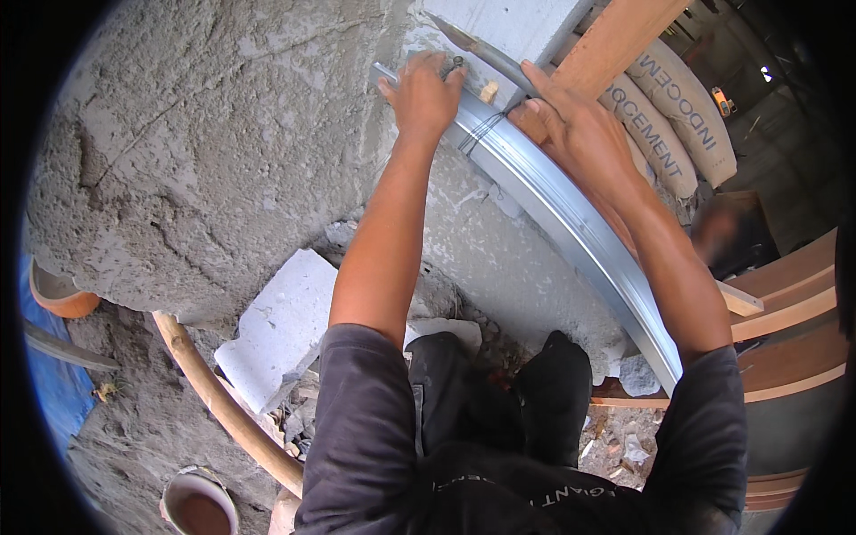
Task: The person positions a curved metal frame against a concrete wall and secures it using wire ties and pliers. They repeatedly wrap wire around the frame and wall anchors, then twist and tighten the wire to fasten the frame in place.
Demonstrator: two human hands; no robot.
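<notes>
My left hand (pixel 426 94) is bent over the upper end of a long silvery metal channel (pixel 553 201), gripping its edge. Beside its thumb is a small dark ring-like bit (pixel 458 62). My right hand (pixel 584 134) is closed around a long, narrow tool with a pointed tip (pixel 477 46), which looks like a knife. Its blade slants up and left above the channel. Thin dark wire (pixel 481 134) is wound around the channel between my hands. A small wood chip (pixel 489 91) sits next to the wire. The channel lies along a cement-covered ledge, bowed by the lens.
Wooden beam (pixel 624 45) and stacked cement bags (pixel 669 125) stand beyond my right hand. A blurred person (pixel 718 227) is at the right, near curved-looking boards (pixel 794 312). White blocks (pixel 281 321), rubble, a wooden pole (pixel 223 401) and a pot (pixel 201 504) lie lower left.
</notes>
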